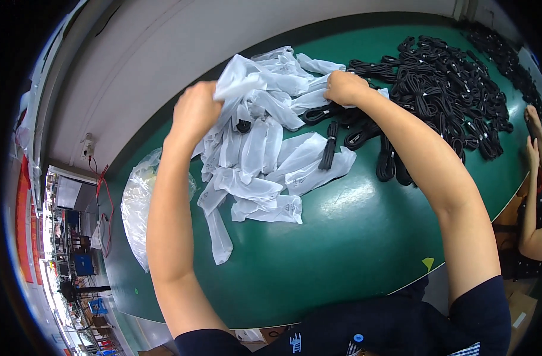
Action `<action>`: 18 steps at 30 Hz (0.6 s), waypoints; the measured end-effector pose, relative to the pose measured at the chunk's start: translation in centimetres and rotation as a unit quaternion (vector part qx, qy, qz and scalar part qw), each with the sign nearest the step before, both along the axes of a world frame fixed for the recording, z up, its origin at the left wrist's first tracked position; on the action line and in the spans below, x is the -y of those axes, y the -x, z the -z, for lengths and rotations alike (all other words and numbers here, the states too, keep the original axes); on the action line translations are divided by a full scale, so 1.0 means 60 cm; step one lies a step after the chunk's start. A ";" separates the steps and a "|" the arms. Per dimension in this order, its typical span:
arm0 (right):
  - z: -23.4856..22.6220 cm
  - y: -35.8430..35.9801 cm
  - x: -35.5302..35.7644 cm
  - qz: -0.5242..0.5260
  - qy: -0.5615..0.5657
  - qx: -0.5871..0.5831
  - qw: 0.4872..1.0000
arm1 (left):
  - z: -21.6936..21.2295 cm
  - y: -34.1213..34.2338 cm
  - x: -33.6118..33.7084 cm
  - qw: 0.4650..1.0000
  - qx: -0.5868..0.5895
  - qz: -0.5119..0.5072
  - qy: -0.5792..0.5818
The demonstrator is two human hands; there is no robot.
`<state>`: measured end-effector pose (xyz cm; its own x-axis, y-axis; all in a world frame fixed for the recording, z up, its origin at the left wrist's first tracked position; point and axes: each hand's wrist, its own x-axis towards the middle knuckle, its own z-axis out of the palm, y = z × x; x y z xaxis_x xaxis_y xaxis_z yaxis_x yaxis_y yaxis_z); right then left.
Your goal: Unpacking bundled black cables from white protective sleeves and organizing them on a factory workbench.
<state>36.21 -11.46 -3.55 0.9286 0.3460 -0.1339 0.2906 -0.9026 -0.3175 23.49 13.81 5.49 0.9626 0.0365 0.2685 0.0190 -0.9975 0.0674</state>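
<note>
My left hand (196,111) is closed on the end of a frosted white plastic bag (240,80), which is lifted above the heap at the far left of the table. Reaching in from the right, my right hand (346,89) is curled shut between the bag heap and the black cables. Its fingertips are hidden, so what they hold does not show. Below and between both hands lies a pile of filled frosted bags (260,151). One tied black cable bundle (330,146) rests on top of these bags.
A large heap of coiled black cables (440,89) covers the table's right side. A clear plastic bag (137,204) lies at the left edge of the green table (318,261). Another person's hands (539,151) are at the far right. A wall (164,53) stands behind.
</note>
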 end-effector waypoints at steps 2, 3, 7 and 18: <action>0.017 -0.009 0.008 -0.018 -0.042 0.006 0.999 | 0.042 0.010 -0.033 0.999 -0.038 0.010 0.037; 0.025 -0.015 0.024 -0.026 -0.079 0.011 0.996 | 0.056 0.010 -0.031 0.997 -0.053 0.011 0.055; -0.015 -0.028 0.079 -0.086 -0.211 0.074 0.971 | 0.093 0.018 -0.011 0.988 -0.050 0.011 0.145; -0.209 0.063 0.152 0.080 -0.389 0.102 0.912 | 0.136 0.004 -0.019 0.995 0.004 -0.012 0.102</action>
<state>32.44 -20.59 8.96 0.9534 0.1205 0.2765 0.3004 -0.4626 -0.8341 23.26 14.92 -2.68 0.9587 0.1150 0.2601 0.0423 -0.9621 0.2694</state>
